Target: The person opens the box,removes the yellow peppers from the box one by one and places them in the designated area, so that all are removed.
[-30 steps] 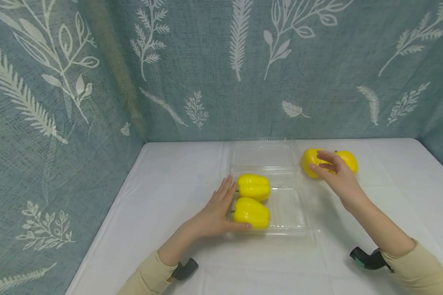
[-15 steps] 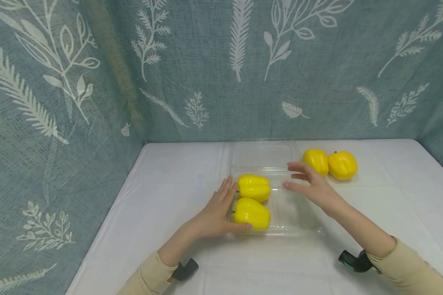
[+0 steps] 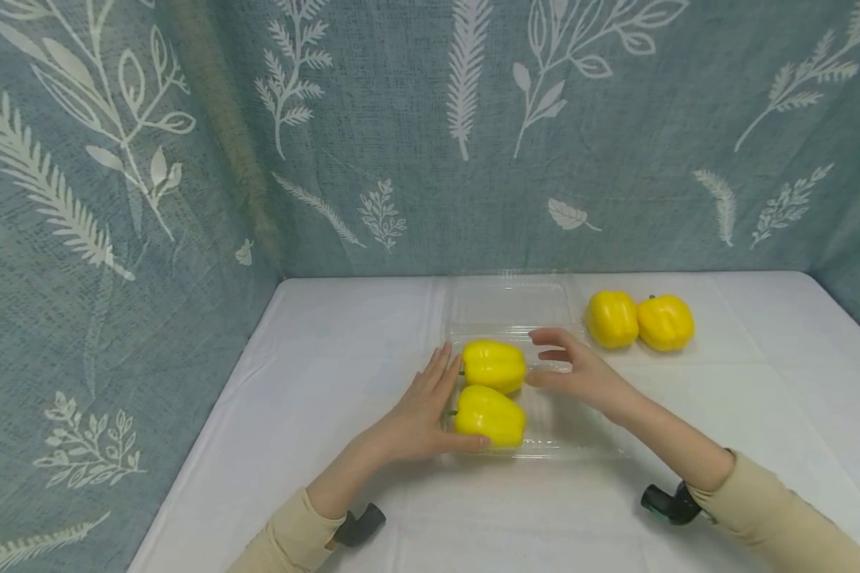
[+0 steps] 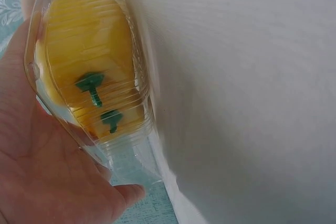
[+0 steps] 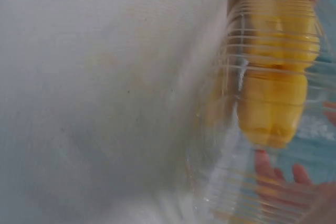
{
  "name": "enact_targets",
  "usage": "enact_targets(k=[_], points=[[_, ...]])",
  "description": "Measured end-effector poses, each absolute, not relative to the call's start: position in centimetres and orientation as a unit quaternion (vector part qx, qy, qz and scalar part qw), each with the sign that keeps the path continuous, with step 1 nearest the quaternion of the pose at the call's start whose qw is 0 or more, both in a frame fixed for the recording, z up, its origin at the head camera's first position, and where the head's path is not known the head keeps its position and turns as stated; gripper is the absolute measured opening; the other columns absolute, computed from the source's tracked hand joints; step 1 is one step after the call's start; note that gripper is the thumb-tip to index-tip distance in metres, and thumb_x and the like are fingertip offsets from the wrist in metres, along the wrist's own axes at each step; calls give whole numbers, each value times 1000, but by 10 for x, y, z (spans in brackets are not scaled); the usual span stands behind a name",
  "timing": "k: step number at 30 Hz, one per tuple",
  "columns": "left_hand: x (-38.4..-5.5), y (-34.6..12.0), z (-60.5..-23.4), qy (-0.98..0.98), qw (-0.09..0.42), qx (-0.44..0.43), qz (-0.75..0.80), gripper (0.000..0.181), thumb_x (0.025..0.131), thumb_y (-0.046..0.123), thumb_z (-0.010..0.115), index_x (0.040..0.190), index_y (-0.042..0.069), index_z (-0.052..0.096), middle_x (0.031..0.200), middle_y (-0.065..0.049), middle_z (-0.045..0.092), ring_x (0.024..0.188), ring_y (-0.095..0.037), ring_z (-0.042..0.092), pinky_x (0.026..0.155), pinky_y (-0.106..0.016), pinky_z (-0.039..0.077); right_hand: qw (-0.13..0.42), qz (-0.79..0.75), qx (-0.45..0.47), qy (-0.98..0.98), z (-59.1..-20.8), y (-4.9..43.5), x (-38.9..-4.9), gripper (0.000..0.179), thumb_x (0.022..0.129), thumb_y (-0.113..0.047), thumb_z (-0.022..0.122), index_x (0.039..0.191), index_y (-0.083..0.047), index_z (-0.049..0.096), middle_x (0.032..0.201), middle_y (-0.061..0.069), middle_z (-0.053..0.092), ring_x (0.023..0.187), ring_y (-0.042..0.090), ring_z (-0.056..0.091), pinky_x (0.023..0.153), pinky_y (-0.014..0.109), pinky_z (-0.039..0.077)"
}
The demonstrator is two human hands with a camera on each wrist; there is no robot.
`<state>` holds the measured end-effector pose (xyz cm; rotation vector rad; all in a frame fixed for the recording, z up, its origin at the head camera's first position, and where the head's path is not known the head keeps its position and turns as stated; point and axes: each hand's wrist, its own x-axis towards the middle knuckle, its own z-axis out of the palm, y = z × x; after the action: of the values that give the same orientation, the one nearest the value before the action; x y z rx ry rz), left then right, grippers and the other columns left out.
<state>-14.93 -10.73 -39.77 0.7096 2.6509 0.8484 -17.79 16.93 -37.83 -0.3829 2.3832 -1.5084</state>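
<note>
A blue-green leaf-printed cloth [image 3: 186, 318] is hanging to the left of and behind the white-covered surface [image 3: 315, 374]. At lower left, a beige left sleeve [image 3: 287, 533] is showing, with a dark left wrist device [image 3: 361, 524] projecting beside it. The left hand [image 3: 416, 418] is resting against the left side of a clear plastic container [image 3: 559, 446]; its fingers are lying straight and its thumb is extending along the near edge, the grip standing wide. Inside, toward the left wall, a far yellow bell pepper [image 3: 493, 365] and a near yellow bell pepper [image 3: 490, 416] are lying on their sides, touching, their green stems pointing left. The hinged lid [image 3: 509, 302] is lying folded back beyond them. The right hand [image 3: 584, 374] is hovering over the container's right part, fingers curving loosely just beside the far yellow bell pepper, its grip standing moderately wide and holding nothing. Farther right, two more yellow bell peppers [image 3: 612, 318] are sitting on the surface, touching each other. At lower right, a dark right wrist device [image 3: 677, 504] and a beige right sleeve [image 3: 767, 501] are showing.
</note>
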Motion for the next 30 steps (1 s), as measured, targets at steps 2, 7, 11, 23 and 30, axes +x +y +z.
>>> enact_targets(k=[2, 7, 11, 23, 30], points=[[-149, -107, -397, 914, 135, 245, 294, 118, 78, 63, 70, 157, 8, 2, 161, -2, -17, 146, -16, -15, 118, -48, 2, 150, -524, -133, 828, -380, 168, -178, 70, 90, -30, 70, 146, -8, 36, 151, 15, 36, 136, 38, 37, 105, 58, 36], [-149, -107, -397, 913, 136, 245, 297, 118, 78, 63, 70, 157, 9, 1, 161, -2, -18, 146, -16, -15, 118, -48, 2, 149, -526, -136, 826, -385, 164, -180, 68, 89, -28, 71, 145, -6, 37, 150, 16, 37, 135, 38, 39, 105, 57, 37], [-149, -107, -398, 913, 133, 248, 296, 118, 78, 63, 70, 157, 9, 1, 161, -2, -18, 146, -16, -15, 118, -49, 1, 150, -522, -140, 828, -388, 159, -181, 69, 90, -29, 70, 145, -5, 36, 149, 18, 37, 134, 40, 40, 105, 57, 37], [-149, -106, -398, 911, 135, 249, 299, 118, 79, 64, 69, 157, 11, -1, 161, -3, -18, 146, -16, -15, 118, -49, 2, 181, -527, -123, 821, -395, 145, -180, 74, 89, -29, 71, 148, -9, 31, 154, 17, 30, 134, 42, 39, 105, 59, 36], [-148, -106, -398, 911, 137, 246, 301, 118, 78, 64, 69, 157, 11, 0, 161, -2, -18, 146, -16, -16, 118, -49, 2, 181, -526, -117, 823, -395, 142, -181, 72, 89, -30, 71, 147, -10, 33, 152, 16, 33, 131, 41, 43, 104, 57, 38]])
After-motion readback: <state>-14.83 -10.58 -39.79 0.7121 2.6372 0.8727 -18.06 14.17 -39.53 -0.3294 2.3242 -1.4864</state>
